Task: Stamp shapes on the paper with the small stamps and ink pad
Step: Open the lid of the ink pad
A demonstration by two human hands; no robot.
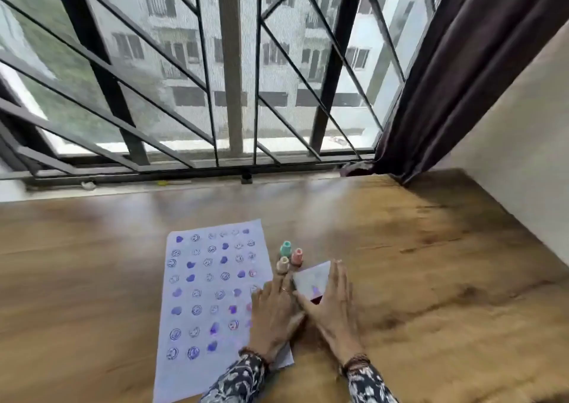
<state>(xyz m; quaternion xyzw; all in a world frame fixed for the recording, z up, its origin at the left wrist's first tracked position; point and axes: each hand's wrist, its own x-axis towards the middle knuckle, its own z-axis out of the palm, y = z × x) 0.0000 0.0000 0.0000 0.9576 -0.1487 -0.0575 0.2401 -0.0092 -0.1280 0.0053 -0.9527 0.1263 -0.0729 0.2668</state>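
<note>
A white paper [203,291] lies on the wooden table, covered with rows of purple heart and round face prints. Three small stamps stand upright just right of it: teal [285,248], pink [297,256] and beige [282,264]. The ink pad [311,279] sits in front of them, its white lid tilted over a dark base. My right hand [334,305] brackets the pad, fingers along its right edge and thumb under its near corner. My left hand [274,316] lies flat on the paper's right edge, fingertips by the pad's left side, holding nothing.
The wooden table [431,279] runs to a window sill [184,184] with a dark metal grille at the back. A dark curtain [446,94] hangs at the back right beside a pale wall [523,156].
</note>
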